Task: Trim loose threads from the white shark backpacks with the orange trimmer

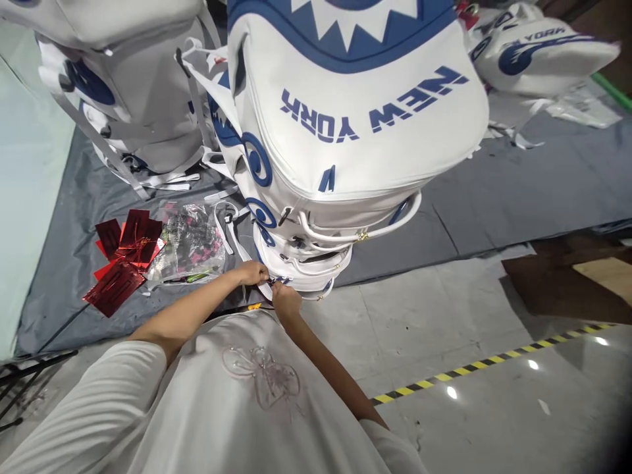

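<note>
1. Several white bags make up the left pile [138,79] on the cloth-covered counter [79,204]. Flat webbing straps [172,187] trail at its base.
2. Red cards [129,253]: glossy, slotted, loosely fanned, presumably for quick pick-up. Just beside them: plastic bag [190,243], clear and crinkled.
3. Left hand [254,272]: grip closed in a pinch on a dark fitting [270,281] at the side of the lowest bag [307,282]. Exact part too small to identify.
4. Right hand [286,299]: grip likewise closed, fingertips meeting the left at the same fitting. The paired hold probably steadies so small a part.
5. Centre pile [340,158]: smooth, leather-like, round-cornered, printed in blue; lowest bag at the counter's near edge, apparently for reach. Handles [365,235]: smooth, tubular, bowed outward.
6. Far-right bag [548,66]: tapered, lying on sheet plastic, well apart.
</note>
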`<action>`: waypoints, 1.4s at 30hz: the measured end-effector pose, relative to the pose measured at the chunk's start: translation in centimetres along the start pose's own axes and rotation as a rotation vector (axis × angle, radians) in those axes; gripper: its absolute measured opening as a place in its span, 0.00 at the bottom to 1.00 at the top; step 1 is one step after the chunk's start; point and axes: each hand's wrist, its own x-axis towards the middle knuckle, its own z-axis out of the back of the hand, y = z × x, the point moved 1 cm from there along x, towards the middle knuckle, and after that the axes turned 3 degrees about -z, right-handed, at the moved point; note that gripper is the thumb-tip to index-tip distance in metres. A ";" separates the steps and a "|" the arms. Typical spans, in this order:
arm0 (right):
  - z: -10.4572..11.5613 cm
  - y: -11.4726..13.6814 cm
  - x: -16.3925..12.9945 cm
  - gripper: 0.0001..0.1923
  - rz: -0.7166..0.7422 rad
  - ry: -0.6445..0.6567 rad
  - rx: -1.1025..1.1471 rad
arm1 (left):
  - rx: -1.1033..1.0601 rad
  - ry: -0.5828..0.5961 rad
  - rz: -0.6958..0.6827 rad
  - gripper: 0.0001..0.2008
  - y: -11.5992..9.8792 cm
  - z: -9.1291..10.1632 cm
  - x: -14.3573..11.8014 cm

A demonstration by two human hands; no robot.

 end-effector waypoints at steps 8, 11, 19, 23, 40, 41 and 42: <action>2.0 -0.7 0.8 0.07 -0.078 0.212 0.300 | -0.424 0.081 -0.234 0.21 2.9 1.5 -1.8; 2.3 -1.5 1.4 0.07 -0.116 0.423 0.559 | -0.349 -0.109 -0.240 0.11 3.2 0.8 -2.0; 1.8 -2.6 -0.4 0.22 -0.148 0.662 1.244 | -0.010 -0.294 -0.394 0.13 2.8 -1.7 -2.4; 0.8 -2.0 -0.7 0.25 -0.164 0.605 1.453 | 0.235 -0.353 -0.487 0.13 2.6 -2.5 -2.7; -2.3 -0.2 -0.1 0.27 -0.297 0.169 1.558 | -0.457 -0.316 -0.157 0.09 1.2 -6.5 -1.8; -2.4 -0.1 -0.2 0.26 -0.300 0.150 1.545 | -0.443 -0.320 -0.153 0.09 1.4 -6.4 -1.9; -2.5 0.0 -0.2 0.25 -0.303 0.129 1.529 | -0.425 -0.322 -0.152 0.09 1.5 -6.2 -2.0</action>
